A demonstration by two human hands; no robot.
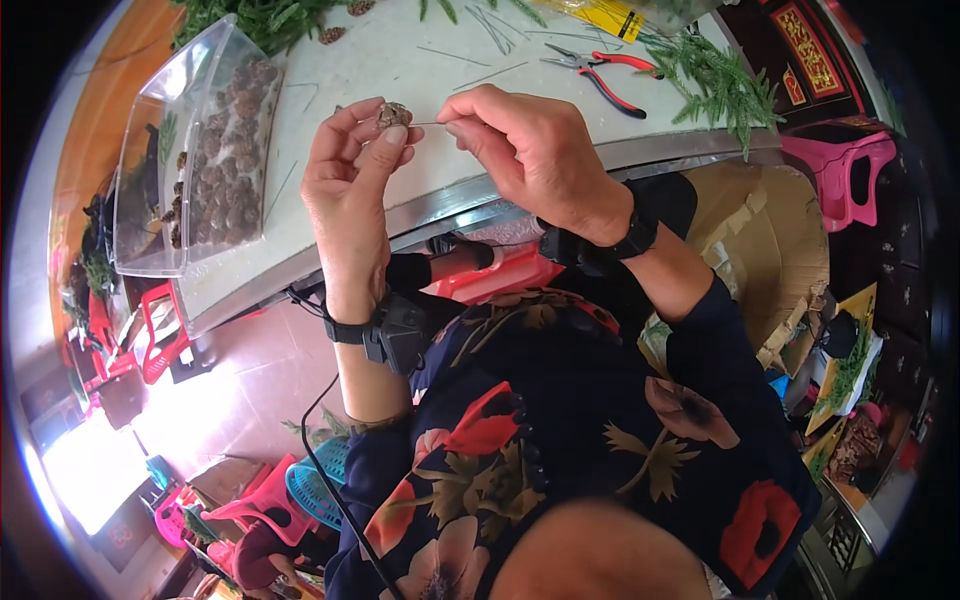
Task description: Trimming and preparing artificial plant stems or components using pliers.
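Black straps [637, 237] are encircling both wrists. The left hand [348, 190] is hovering over the front edge of the bench [380, 65], its grip pinching 1 brown cone [394, 114] between thumb and fingers. The right hand [545, 150] is hovering just to the right, its grip pinching a thin wire [428, 124] between thumb and forefinger; the wire is running leftward to the cone, its attachment not showing clearly. At left, a clear tub [148, 215] is resting on the bench and holding many cones [230, 185]. Farther back, red-and-black pliers [597, 72] are lying with their nose pointing left. Green sprigs [715, 85] are spreading near the right edge. Beyond, loose wires [497, 35] are lying scattered near a yellow packet [607, 17]; at far left, 2 loose cones [331, 35] are lying beside greenery [262, 28].
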